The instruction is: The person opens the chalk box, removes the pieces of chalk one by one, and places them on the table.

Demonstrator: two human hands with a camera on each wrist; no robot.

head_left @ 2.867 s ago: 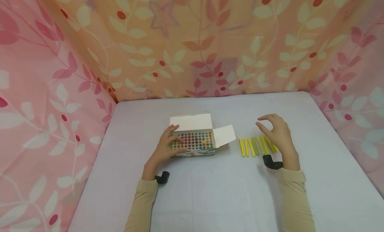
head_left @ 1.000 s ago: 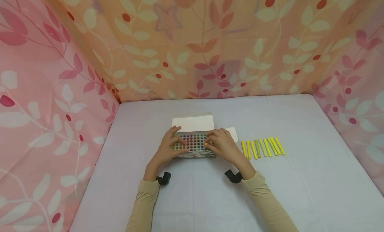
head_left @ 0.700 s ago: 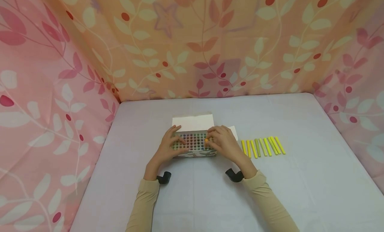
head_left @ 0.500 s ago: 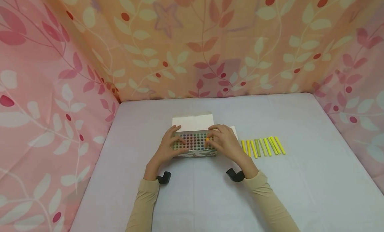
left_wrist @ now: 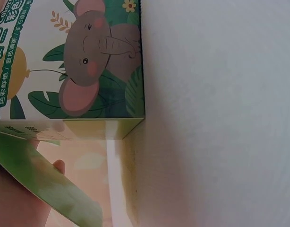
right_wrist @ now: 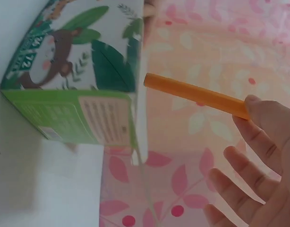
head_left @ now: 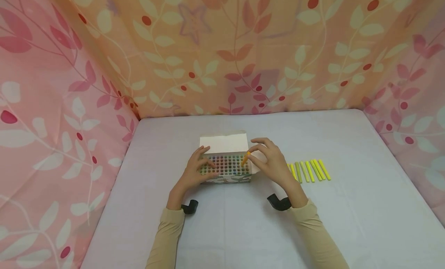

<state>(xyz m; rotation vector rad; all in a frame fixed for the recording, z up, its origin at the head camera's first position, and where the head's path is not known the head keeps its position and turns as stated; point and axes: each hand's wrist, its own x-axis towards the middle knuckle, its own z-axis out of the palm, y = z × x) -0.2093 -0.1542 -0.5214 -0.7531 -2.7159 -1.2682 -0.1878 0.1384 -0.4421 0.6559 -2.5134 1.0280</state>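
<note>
An open-topped cardboard chalk box (head_left: 233, 179) with a leaf print stands mid-table, packed with rows of upright coloured sticks. At its left end my left hand (head_left: 194, 168) holds it, thumb at the front rim and fingers over the top and back. My right hand (head_left: 272, 162) pinches an orange chalk stick (head_left: 245, 158) near one end, between thumb and forefinger. Tilted, the stick is over the box's right end in the head view; the right wrist view shows its full smooth length (right_wrist: 197, 94). The remaining right fingers are spread. A box flap partly covers my left hand in the left wrist view.
Several yellow and greenish chalk sticks (head_left: 307, 171) lie in a row to the right, the leftmost hidden behind my right hand. A white lid flap (head_left: 224, 142) stands open at the box's back. Patterned curtains (head_left: 222, 68) border the white table (head_left: 222, 230).
My right hand came left from over the yellow sticks to the box, took hold of the orange stick and drew it up, shifting slightly right. My left hand stays on the box.
</note>
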